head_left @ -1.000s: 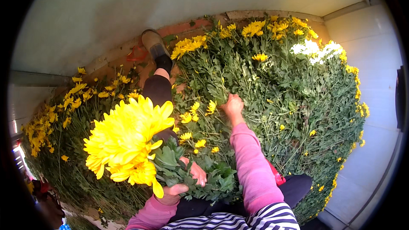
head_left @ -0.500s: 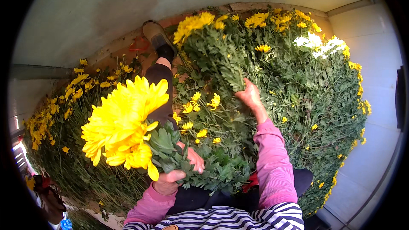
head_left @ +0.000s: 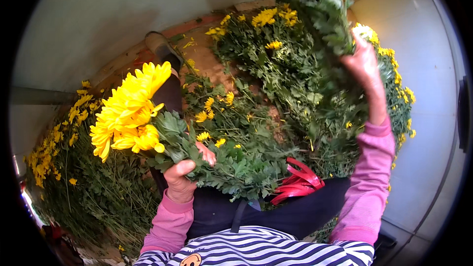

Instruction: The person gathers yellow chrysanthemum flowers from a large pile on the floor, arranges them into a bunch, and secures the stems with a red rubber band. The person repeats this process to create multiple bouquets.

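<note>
My left hand [head_left: 181,180] is closed round the leafy stems of a bunch of yellow chrysanthemums [head_left: 129,113]. Its large blooms point up and to the left, and the stems lie across my lap. Raised at the upper right, my right hand [head_left: 364,64] grips a second chrysanthemum bunch [head_left: 315,10] by its green stems. Most of that bunch's blooms are beyond the top edge; one yellow flower shows there. Several loose chrysanthemums [head_left: 214,111] lie between my legs.
Red flat strips [head_left: 298,182] lie on my thigh. A heap of cut chrysanthemums [head_left: 98,187] is on the left, and another heap [head_left: 266,64] spreads ahead and right. My shoe [head_left: 160,47] is near the far wall. A white panelled wall [head_left: 428,133] stands at the right.
My right hand has lifted its bunch up and to the right, off the heap. My left hand and its bunch have shifted slightly left and up. More of the red strips shows.
</note>
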`<state>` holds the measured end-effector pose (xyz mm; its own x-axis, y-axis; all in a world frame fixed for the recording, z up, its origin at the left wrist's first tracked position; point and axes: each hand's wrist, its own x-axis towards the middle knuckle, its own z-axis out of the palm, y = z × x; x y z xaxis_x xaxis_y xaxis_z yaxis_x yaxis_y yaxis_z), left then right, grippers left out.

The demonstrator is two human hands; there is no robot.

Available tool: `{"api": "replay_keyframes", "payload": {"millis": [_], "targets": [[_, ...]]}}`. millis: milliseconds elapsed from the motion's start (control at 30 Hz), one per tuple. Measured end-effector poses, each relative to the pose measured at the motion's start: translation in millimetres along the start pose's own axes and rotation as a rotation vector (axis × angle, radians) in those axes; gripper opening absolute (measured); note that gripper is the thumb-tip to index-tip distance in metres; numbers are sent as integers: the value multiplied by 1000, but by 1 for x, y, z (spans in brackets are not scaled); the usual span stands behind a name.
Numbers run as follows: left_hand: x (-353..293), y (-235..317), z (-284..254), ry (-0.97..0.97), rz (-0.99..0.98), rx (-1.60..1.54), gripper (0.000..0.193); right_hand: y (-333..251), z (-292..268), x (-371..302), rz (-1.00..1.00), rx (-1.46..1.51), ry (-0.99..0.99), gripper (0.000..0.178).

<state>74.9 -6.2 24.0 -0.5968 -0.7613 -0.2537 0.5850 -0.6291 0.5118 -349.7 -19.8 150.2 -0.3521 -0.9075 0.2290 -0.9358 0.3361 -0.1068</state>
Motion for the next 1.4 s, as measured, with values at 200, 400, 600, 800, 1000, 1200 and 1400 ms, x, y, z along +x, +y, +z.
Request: {"api": "replay_keyframes", "payload": {"millis": [200, 400, 600, 800, 1000, 1200, 1400], "targets": [[4, -1, 12, 41, 36, 99, 32, 6, -53, 20, -17, -366, -48, 66], [-1, 1, 11, 41, 57, 41, 34, 14, 96, -101, -47, -405, -270, 95], [-2, -2, 0, 63, 51, 8, 39, 47, 208, -221, 225, 80, -427, 55], [4, 3, 14, 91, 48, 113, 34, 26, 229, -195, 141, 229, -293, 29], [10, 3, 19, 131, 69, 148, 36, 14, 257, -153, 431, 383, -280, 25], [8, 4, 12, 116, 39, 160, 35, 39, 293, -184, 152, 101, -482, 40], [7, 2, 12, 188, 8, 85, 37, 51, 282, -131, 172, 56, -133, 34]]}}
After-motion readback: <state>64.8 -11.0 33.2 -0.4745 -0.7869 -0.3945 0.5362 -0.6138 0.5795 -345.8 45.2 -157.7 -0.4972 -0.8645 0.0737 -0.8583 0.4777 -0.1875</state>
